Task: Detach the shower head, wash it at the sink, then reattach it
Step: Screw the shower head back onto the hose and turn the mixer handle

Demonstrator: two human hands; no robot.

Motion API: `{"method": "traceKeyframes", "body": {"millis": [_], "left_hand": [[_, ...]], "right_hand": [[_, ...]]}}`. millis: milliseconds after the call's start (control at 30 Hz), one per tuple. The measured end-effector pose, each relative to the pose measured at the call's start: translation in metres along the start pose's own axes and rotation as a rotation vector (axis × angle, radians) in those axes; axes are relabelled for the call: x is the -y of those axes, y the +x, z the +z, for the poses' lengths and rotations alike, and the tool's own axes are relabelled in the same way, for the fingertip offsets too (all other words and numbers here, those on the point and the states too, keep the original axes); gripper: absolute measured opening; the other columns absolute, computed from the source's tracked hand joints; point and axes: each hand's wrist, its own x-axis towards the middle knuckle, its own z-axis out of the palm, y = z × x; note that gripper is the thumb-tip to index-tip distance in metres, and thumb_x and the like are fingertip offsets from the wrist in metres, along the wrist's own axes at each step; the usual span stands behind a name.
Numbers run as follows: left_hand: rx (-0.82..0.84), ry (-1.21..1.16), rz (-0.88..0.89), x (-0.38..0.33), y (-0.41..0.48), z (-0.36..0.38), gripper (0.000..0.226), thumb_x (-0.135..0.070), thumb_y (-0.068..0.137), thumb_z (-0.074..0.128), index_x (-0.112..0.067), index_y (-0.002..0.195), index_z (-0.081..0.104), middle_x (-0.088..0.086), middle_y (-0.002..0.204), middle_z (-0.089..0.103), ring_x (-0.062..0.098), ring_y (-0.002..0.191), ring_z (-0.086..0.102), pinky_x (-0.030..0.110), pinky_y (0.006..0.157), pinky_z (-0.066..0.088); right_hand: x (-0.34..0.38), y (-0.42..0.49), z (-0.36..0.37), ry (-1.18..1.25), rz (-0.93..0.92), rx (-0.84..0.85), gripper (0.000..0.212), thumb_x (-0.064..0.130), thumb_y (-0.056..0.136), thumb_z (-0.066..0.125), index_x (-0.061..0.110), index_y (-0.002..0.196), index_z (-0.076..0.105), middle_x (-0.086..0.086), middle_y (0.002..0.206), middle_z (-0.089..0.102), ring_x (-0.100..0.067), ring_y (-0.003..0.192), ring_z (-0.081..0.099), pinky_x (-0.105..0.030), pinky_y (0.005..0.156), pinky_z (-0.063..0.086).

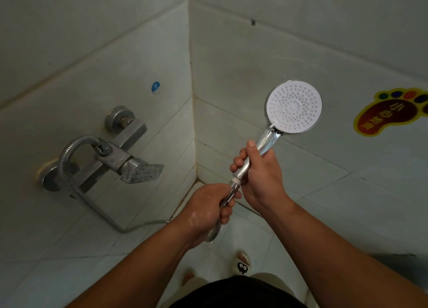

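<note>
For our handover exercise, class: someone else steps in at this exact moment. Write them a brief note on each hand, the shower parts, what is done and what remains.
Left hand: grips the hose nut under the handle.
Right hand: grips the shower head by its handle, spray face toward the camera.
Hose runs back to the wall mixer.
Done: head held, nut meeting handle; loosening or tightening, cannot tell.
Left: no sink in view; confirm whether it was washed, then finish the joint.
</note>
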Motion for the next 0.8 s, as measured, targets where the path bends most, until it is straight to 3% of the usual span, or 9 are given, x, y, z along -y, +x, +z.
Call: {"method": "traceKeyframes", "body": {"millis": [167, 233, 333, 500, 567, 667, 733, 800], "left_hand": [[-0.051, 0.354, 0.073, -0.001, -0.001, -0.003, 0.021, -0.024, 0.104, 0.05, -0.012, 0.095, 0.065, 0.003, 0.083, 0.077, 0.014, 0.061, 0.051, 0.032, 0.057, 0.039], [-0.067, 0.333, 0.093, 0.0, 0.0, -0.003, 0.018, -0.024, 0.103, 0.052, -0.013, 0.094, 0.064, 0.003, 0.081, 0.076, 0.013, 0.057, 0.05, 0.03, 0.053, 0.039], [-0.047, 0.075, 0.1, 0.003, 0.001, -0.002, 0.019, -0.021, 0.103, 0.054, -0.008, 0.09, 0.06, 0.006, 0.075, 0.065, 0.012, 0.049, 0.038, 0.026, 0.047, 0.029], [0.007, -0.188, -0.017, 0.007, 0.006, 0.001, 0.025, -0.023, 0.104, 0.051, -0.003, 0.103, 0.066, 0.004, 0.071, 0.058, 0.008, 0.046, 0.027, 0.02, 0.043, 0.023], [0.015, -0.208, -0.034, 0.008, 0.008, 0.002, 0.029, -0.024, 0.103, 0.053, 0.0, 0.11, 0.068, 0.005, 0.071, 0.06, 0.008, 0.046, 0.027, 0.02, 0.042, 0.025], [-0.013, -0.139, 0.001, 0.008, 0.008, 0.003, 0.019, -0.022, 0.098, 0.062, -0.005, 0.099, 0.07, 0.009, 0.074, 0.066, 0.01, 0.046, 0.037, 0.023, 0.047, 0.032], [-0.1, -0.013, 0.054, 0.008, 0.009, 0.005, 0.011, -0.018, 0.091, 0.072, -0.008, 0.091, 0.068, 0.008, 0.074, 0.07, 0.012, 0.048, 0.046, 0.026, 0.05, 0.038], [-0.209, 0.096, 0.112, 0.012, 0.01, 0.007, 0.017, -0.017, 0.083, 0.081, -0.011, 0.086, 0.065, 0.001, 0.067, 0.067, 0.01, 0.049, 0.051, 0.027, 0.049, 0.041]], "right_hand": [[-0.002, 0.002, -0.004, -0.105, -0.063, 0.006, 0.012, 0.019, 0.105, 0.051, 0.013, 0.095, 0.047, -0.002, 0.069, 0.05, -0.014, 0.058, 0.052, -0.031, 0.057, 0.048], [-0.002, 0.002, -0.002, -0.13, -0.075, 0.0, 0.013, 0.02, 0.104, 0.052, 0.013, 0.094, 0.047, -0.001, 0.069, 0.05, -0.014, 0.057, 0.052, -0.033, 0.057, 0.047], [0.002, 0.004, 0.002, -0.065, -0.045, 0.004, 0.008, 0.017, 0.105, 0.05, 0.012, 0.099, 0.048, -0.001, 0.068, 0.049, -0.013, 0.056, 0.05, -0.032, 0.057, 0.048], [0.005, 0.003, 0.003, 0.026, -0.006, 0.015, 0.006, 0.015, 0.105, 0.05, 0.013, 0.103, 0.045, -0.001, 0.069, 0.048, -0.012, 0.054, 0.048, -0.029, 0.056, 0.047], [0.006, 0.004, 0.002, 0.019, -0.011, 0.004, 0.007, 0.015, 0.105, 0.05, 0.012, 0.101, 0.046, -0.001, 0.069, 0.047, -0.012, 0.054, 0.047, -0.028, 0.054, 0.047], [0.003, 0.006, 0.0, -0.034, -0.036, -0.042, 0.009, 0.016, 0.105, 0.051, 0.012, 0.098, 0.047, -0.001, 0.068, 0.048, -0.012, 0.053, 0.049, -0.029, 0.054, 0.046], [-0.002, 0.007, -0.003, -0.095, -0.056, -0.092, 0.011, 0.018, 0.104, 0.052, 0.012, 0.096, 0.048, -0.001, 0.066, 0.049, -0.013, 0.053, 0.05, -0.031, 0.054, 0.046], [-0.006, 0.007, -0.005, -0.106, -0.062, -0.129, 0.01, 0.019, 0.103, 0.053, 0.011, 0.099, 0.048, -0.001, 0.066, 0.049, -0.013, 0.053, 0.051, -0.03, 0.052, 0.047]]}}
